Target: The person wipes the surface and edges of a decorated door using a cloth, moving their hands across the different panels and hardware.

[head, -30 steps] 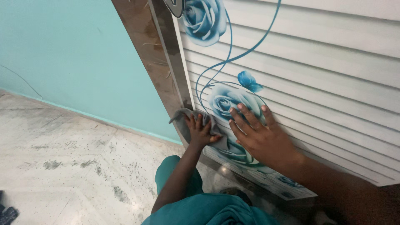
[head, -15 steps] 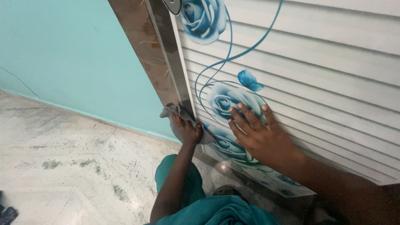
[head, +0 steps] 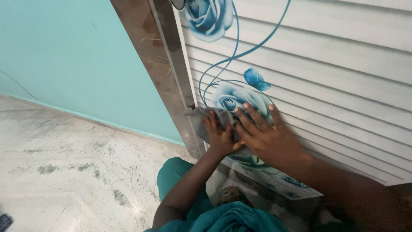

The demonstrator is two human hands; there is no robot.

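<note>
Grey crumpled cleaning cloth [head: 201,118] sits bunched under the left hand [head: 221,135], which grips it against the lower edge of the white ribbed door panel with blue roses [head: 326,77]. Beside it the right hand [head: 268,137] lies flat, fingers spread, grasping nothing. Farther off stand the brown marbled door frame [head: 150,56] and turquoise wall [head: 64,56].

The right hand [head: 268,139] covers the lower part of the blue rose [head: 238,99] printed on the ribbed white panel [head: 334,81]. The grey cloth [head: 206,118] lies mostly under the left hand [head: 221,137], so its full shape cannot be told. Above that rose, the top edge cuts off a second rose [head: 208,15] and a dark fitting [head: 178,3] on the panel.
</note>
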